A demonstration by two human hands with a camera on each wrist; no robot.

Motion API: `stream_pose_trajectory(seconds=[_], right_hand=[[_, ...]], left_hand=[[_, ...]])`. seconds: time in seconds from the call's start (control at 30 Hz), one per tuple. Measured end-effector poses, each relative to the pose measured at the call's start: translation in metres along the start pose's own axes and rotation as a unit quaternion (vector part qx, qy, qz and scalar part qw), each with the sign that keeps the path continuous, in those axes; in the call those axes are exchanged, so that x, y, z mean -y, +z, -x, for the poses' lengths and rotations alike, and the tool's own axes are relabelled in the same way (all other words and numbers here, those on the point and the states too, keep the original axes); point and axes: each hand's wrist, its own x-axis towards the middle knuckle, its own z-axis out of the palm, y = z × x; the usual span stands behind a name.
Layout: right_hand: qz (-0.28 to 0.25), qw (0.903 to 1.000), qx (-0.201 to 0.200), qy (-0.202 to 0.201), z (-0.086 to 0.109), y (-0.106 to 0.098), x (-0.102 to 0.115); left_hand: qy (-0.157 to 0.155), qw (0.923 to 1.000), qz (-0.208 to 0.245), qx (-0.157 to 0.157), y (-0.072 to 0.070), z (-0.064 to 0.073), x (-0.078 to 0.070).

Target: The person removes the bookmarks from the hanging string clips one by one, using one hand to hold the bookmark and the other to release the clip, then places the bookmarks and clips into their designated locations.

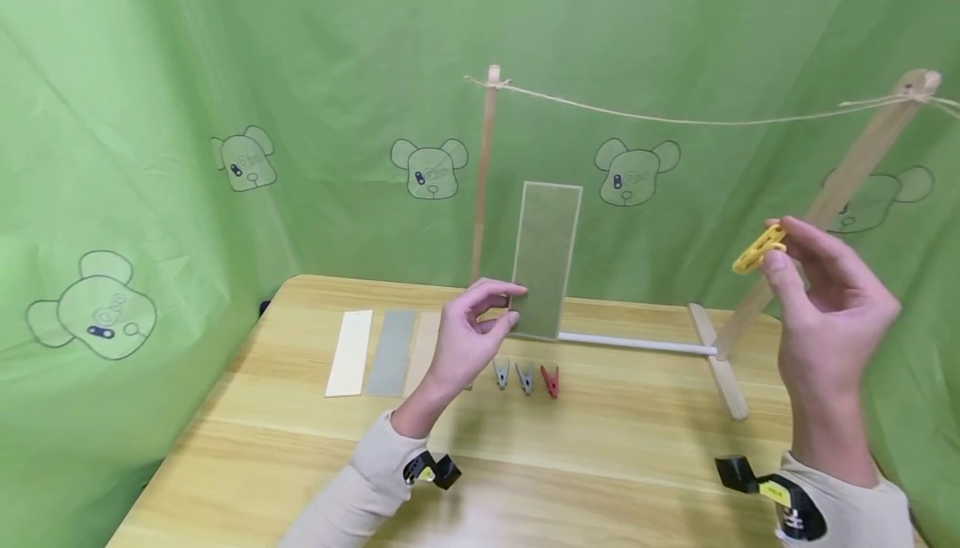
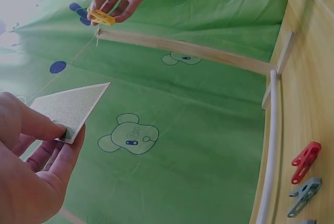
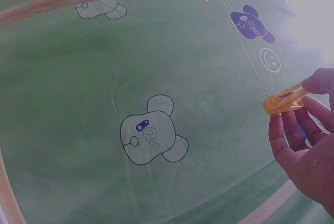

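My left hand [image 1: 468,335] pinches a rectangular green-grey card [image 1: 549,264] with a pale border between thumb and fingers. The card stands upright, its top edge below the twine [image 1: 675,121] in the head view. Farther right, my raised right hand [image 1: 836,314] holds a yellow clothespin [image 1: 759,249] between thumb and fingers. In the right wrist view the clothespin [image 3: 284,100] overlaps the line of the twine. The left wrist view shows the card [image 2: 73,106] gripped near one corner.
Twine runs between a left wooden post [image 1: 483,173] and a right post [image 1: 862,156]. A white rod [image 1: 637,343] joins a wooden foot [image 1: 718,360] low down. White [image 1: 349,354], grey [image 1: 391,352] and beige [image 1: 422,348] cards lie left of two grey clothespins [image 1: 524,378] and a red clothespin [image 1: 551,381].
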Motion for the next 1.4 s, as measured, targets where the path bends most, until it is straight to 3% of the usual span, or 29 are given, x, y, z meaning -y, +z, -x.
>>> stream_pose_trajectory(seconds=[0.27,0.6,1.0,1.4], right_hand=[[-0.014,0.9986,-0.036,0.036,0.013,-0.002,-0.004],[-0.047,0.9962,-0.057,0.047,0.027,-0.004,-0.009],[-0.076,0.9944,-0.055,0.047,0.042,-0.007,-0.023],[-0.079,0.992,-0.061,0.077,0.055,-0.011,-0.031]], left_hand=[[-0.011,0.9998,-0.008,-0.016,-0.009,0.008,-0.002],[-0.017,0.9994,0.001,-0.031,-0.017,0.017,0.004],[-0.023,0.9983,-0.006,-0.054,-0.036,0.02,0.007],[-0.03,0.9965,-0.006,-0.078,-0.056,0.027,0.011]])
